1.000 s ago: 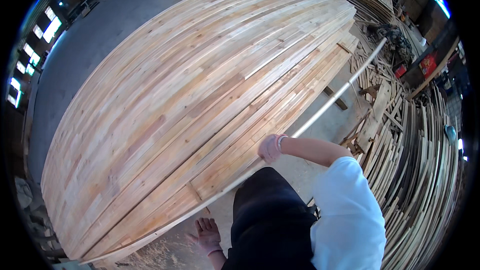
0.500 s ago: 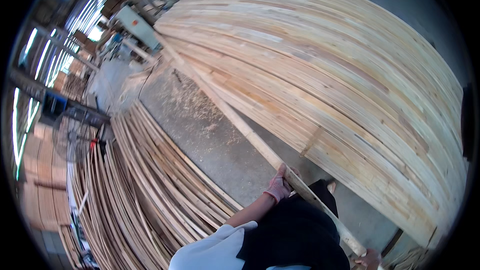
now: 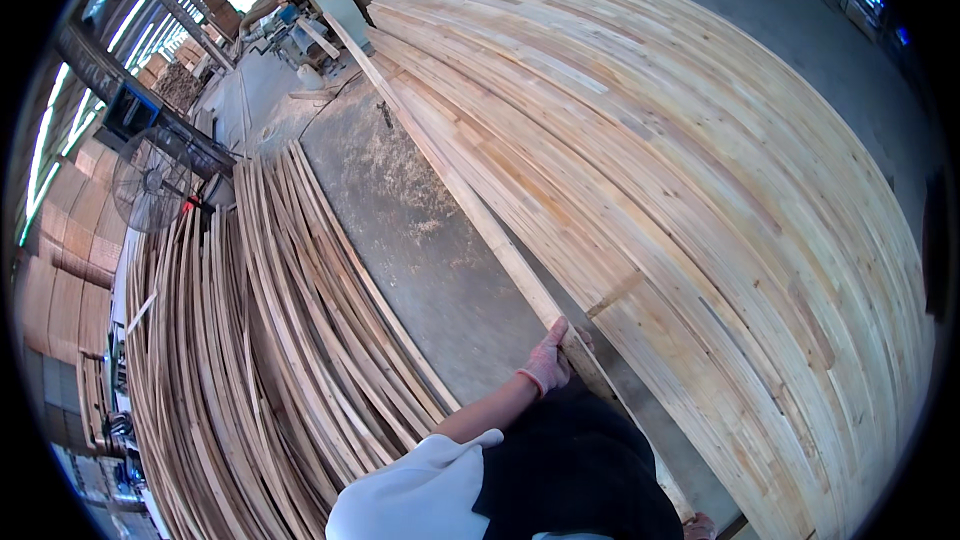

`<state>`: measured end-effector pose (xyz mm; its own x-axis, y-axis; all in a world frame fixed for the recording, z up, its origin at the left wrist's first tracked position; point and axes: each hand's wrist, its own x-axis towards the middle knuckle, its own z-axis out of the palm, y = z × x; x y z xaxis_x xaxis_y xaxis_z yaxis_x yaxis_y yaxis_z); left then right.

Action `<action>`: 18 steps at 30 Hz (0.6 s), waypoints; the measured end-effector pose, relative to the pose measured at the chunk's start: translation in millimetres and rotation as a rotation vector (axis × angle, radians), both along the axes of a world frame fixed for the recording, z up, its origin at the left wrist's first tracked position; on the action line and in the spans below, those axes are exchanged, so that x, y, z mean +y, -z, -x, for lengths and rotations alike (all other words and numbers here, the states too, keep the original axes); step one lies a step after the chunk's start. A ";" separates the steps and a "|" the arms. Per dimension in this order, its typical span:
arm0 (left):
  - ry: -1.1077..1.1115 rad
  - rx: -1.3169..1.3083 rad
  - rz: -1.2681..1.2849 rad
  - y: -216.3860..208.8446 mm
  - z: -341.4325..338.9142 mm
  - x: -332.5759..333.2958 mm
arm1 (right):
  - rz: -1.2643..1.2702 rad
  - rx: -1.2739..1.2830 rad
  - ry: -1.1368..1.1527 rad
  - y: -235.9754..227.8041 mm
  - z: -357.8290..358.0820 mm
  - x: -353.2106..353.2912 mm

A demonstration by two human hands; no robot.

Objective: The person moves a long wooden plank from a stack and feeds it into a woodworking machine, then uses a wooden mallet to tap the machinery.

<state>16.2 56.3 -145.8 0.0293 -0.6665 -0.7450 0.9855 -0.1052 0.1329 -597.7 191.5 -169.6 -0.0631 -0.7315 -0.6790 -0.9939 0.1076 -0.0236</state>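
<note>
A long, narrow wooden board runs slantwise from the lower right toward the machine at the far left. My left hand, in a pinkish work glove, is closed around its middle stretch, the thumb lying on top. At the picture's lower edge my right hand is by the board's near end; only part of it shows, and its fingers are mostly hidden. Right beside the board lies a wide stack of pale wooden boards, laid side by side lengthwise.
Long thin wooden strips lie in a big pile on my left. Wood shavings cover part of the concrete floor. A pale machine cabinet stands far ahead, and a round fan stands beyond the strips.
My view has turned left, so the fan and machine show more fully. The board remains in my left hand; my right hand now sits lower, mostly cut off by the picture's edge.
</note>
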 end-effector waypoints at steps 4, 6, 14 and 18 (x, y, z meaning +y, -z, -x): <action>-0.019 -0.041 0.053 -1.2 22.6 7.8 | -0.025 -0.005 0.035 -16.5 2.5 -19.1; -0.018 -0.071 0.063 8.5 33.3 11.5 | -0.020 -0.012 0.046 -13.4 15.7 -23.1; -0.085 -0.119 -0.062 6.8 86.5 25.4 | -0.245 0.092 -0.042 -0.8 74.9 -37.1; -0.064 -0.176 -0.241 -0.4 101.4 26.3 | -0.387 0.047 -0.167 -63.0 28.4 -68.2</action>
<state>-85.2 82.6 -145.4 0.2079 -0.4633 -0.8615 0.9554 -0.0929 0.2805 -626.1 123.3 -106.6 -0.0024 -0.4259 -0.9048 -0.9975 -0.0631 0.0323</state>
